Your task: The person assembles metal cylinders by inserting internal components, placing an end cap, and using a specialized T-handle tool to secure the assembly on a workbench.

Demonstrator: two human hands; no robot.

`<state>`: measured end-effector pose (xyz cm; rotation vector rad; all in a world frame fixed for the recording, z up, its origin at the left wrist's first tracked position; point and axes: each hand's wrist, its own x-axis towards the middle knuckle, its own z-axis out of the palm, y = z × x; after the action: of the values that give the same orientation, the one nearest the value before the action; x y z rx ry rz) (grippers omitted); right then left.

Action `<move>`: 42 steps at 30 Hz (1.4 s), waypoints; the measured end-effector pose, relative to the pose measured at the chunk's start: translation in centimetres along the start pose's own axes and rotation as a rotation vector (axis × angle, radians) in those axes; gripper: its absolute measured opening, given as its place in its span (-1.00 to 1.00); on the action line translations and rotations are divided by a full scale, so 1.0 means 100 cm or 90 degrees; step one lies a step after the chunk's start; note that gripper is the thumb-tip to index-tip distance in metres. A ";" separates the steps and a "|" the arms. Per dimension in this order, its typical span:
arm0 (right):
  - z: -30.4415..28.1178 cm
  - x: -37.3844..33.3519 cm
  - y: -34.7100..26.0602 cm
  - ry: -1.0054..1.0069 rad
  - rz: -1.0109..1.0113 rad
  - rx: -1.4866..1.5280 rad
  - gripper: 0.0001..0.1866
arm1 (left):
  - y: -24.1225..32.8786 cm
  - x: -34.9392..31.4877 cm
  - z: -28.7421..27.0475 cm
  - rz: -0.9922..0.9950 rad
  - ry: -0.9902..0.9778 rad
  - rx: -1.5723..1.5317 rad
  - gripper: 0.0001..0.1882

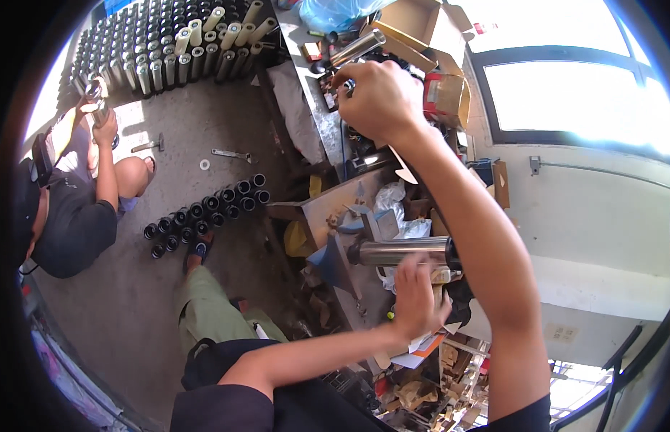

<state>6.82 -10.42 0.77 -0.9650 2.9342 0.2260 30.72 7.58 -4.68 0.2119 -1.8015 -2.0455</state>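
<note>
A polished metal cylinder (403, 251) with dark ends lies sideways at a vise (335, 261) with blue parts on the bench. Just below it is my left hand (419, 299), slightly smeared by motion, its fingers stretched toward the cylinder and the thumb apart. Whether the fingertips touch the metal cannot be made out. My right hand (382, 97) is raised over the far part of the bench, fingers curled. A small round metal end (349, 87) shows at its curled fingers; the rest is hidden. Beyond that hand a shiny metal tube (359, 47) slants above the clutter.
At left a co-worker (72, 216) holds a metal cylinder (97, 111). Short black cylinders (197, 210) stand on the floor near my foot, with a wrench (231, 155) and hammer (149, 145) beyond. Many tubes (155, 75) stand at the back. Open cardboard boxes (421, 25) crowd the bench.
</note>
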 end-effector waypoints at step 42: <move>0.151 -0.299 0.476 0.776 0.030 1.754 -0.67 | 0.048 0.115 -0.053 0.530 -0.226 1.037 -0.81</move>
<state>2.54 47.29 -5.58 -0.0486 0.4725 -3.3031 23.24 -2.27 0.94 -0.4301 -2.6308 0.2103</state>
